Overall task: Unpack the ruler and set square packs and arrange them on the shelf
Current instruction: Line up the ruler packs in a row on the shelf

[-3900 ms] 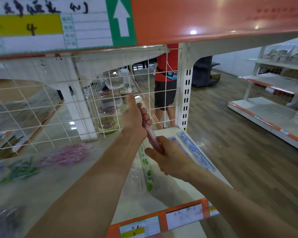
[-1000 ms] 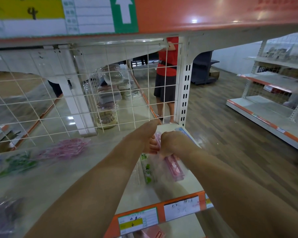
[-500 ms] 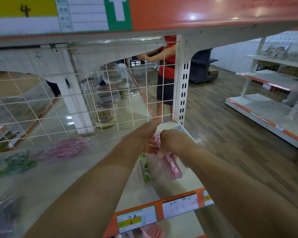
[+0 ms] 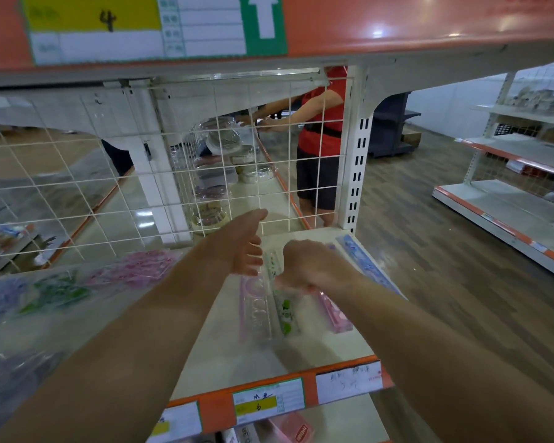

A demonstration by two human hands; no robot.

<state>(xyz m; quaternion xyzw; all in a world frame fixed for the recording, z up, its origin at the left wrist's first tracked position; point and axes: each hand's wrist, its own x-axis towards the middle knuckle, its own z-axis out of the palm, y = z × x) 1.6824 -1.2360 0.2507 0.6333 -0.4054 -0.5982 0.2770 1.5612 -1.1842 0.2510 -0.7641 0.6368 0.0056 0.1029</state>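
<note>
While the right hand (image 4: pixel 307 266) grips the pink ruler pack (image 4: pixel 335 313) on the shelf (image 4: pixel 317 346) and the left hand (image 4: pixel 247 247) hovers open, lay it flat, parallel beside the green ruler pack (image 4: pixel 285 310).

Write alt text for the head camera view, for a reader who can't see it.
A person's right hand grips a pink ruler on a white shop shelf, beside a green ruler and a blue ruler; the left hand hovers open nearby. Behind a wire grid, another person in red stands in the aisle.

Blurred packs (image 4: pixel 55 292) at far left.
</note>
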